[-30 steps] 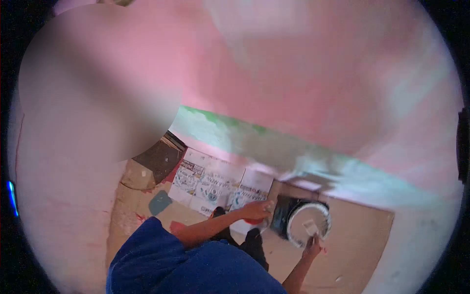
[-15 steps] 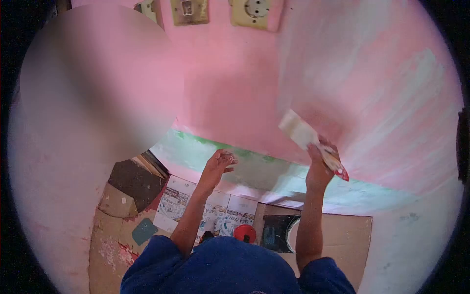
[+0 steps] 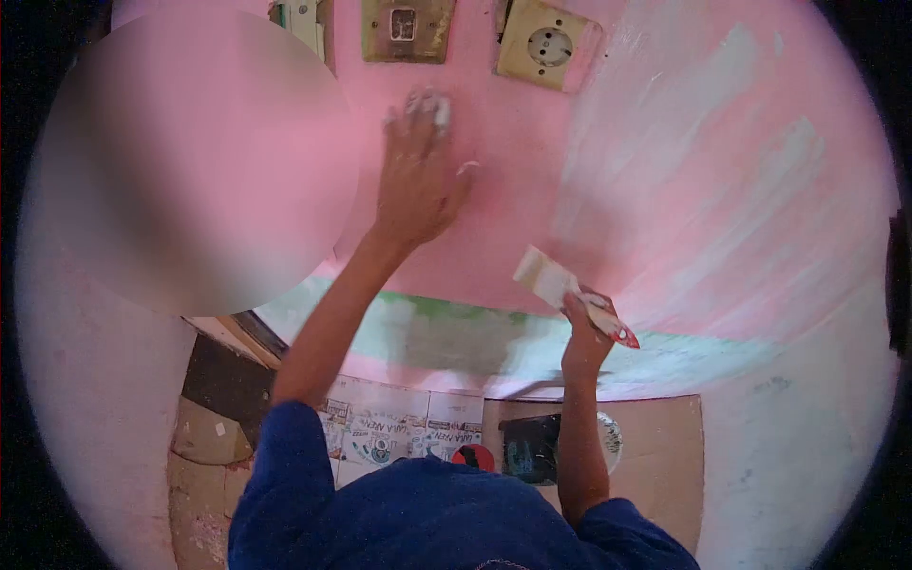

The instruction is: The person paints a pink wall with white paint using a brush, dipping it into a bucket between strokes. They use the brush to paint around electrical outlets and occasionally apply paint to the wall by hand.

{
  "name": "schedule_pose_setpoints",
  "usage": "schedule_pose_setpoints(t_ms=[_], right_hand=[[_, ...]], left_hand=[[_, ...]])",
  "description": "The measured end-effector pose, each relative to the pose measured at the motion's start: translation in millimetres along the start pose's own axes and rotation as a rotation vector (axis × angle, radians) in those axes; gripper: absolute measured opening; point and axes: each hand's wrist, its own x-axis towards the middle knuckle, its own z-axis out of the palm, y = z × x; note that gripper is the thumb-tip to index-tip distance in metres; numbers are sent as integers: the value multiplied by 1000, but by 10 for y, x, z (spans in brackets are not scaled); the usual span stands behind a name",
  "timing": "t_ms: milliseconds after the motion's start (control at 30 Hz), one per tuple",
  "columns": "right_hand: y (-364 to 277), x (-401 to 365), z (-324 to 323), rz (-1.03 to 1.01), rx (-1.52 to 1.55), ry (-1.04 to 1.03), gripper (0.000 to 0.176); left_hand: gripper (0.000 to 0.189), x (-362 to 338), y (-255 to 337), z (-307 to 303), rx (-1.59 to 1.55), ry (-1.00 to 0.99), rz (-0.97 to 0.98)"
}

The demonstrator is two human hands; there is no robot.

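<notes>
My left hand (image 3: 418,180) is raised against the pink wall (image 3: 475,256), below the light switch (image 3: 406,27), fingers stretched out and white paint on their tips. It holds nothing. Lower and to the right, my right hand (image 3: 589,328) grips a paintbrush (image 3: 546,277) by its handle. The broad, pale bristles point up and left, and the red handle end sticks out to the right. Whitish strokes cover the pink to the right of the brush, and a pale green-white band (image 3: 456,337) runs along the wall's lower part.
A power socket (image 3: 548,45) is set beside the switch. On the floor lie printed cardboard sheets (image 3: 380,427), a red round thing (image 3: 472,458), a black container (image 3: 532,446) and brown cardboard (image 3: 665,456). A blurred disc hides the upper left.
My left hand has gone up the wall from the pale band to below the switch, its fingers straightening. My right hand, still holding the paintbrush, has shifted slightly left in view.
</notes>
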Motion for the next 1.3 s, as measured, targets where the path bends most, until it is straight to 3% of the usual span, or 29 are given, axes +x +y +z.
schedule_pose_setpoints(t_ms=[33, 67, 133, 167, 200, 267, 300, 367, 400, 467, 533, 600, 633, 700, 767, 833, 867, 1000, 1067, 1100, 1167, 1300], right_hand=[[74, -20, -118, -13, -6, 33, 18], [115, -49, -274, 3, 31, 59, 18], [-36, -149, -485, 44, 47, 155, 19], [-12, -167, -676, 39, 27, 212, 18], [20, -188, -870, 36, 10, 272, 18], [-35, -245, -1071, 74, 49, 430, 18], [-55, -281, -1166, 71, 72, 423, 18], [-45, -305, -1227, 55, 80, 437, 19], [-40, -295, -1216, 35, 94, 439, 20], [-118, -334, -1192, 27, 105, 437, 20], [-232, -321, -1085, 39, 102, 434, 20], [-255, -296, -1108, 42, 79, 395, 20], [-306, -294, -1063, 19, 45, 369, 20], [-334, -284, -1011, -4, 55, 328, 20], [-403, -251, -929, -17, 66, 304, 21], [-361, -119, -819, -120, 25, 189, 21], [-406, -51, -677, -116, 22, 182, 21], [-963, 70, 180, -295, -337, -149, 13], [-920, 204, 485, -553, -227, -297, 12], [-961, 257, 632, -553, -225, -294, 12], [-1103, 337, 912, -1103, -509, -451, 18], [-1175, 331, 1205, -1269, -776, -522, 19]], left_hand=[[46, -9, 13, 39, -6, 4, 1], [42, -68, 38, 109, -209, -449, 298], [35, -431, -23, 312, -502, -728, 856], [30, -652, -124, 392, -584, -542, 1112], [30, -599, -118, 351, -578, -534, 1118], [26, -351, -139, 167, -697, -272, 816], [26, -202, -104, 97, -707, -277, 822], [27, 114, 48, 93, -396, -7, 415], [27, 110, 93, 201, -404, -10, 409], [22, 53, 344, 357, -540, -925, 548], [21, 45, 561, 1, -466, -1507, 862], [27, -609, 298, 350, -946, -548, 1123], [27, -432, 208, 318, -933, -548, 1126], [31, -123, -33, 212, -510, -603, 598], [31, -253, -24, 150, -417, -495, 489], [35, -609, -77, 170, -492, -618, 651], [38, -850, -116, 142, -642, -843, 909], [35, -869, -305, -247, -625, -775, 924], [34, -656, -509, -377, -397, -569, 632], [34, -571, -577, -454, -396, -570, 635], [39, -416, -706, -602, -416, -427, 329], [44, -408, -866, -787, -378, -397, 278]])
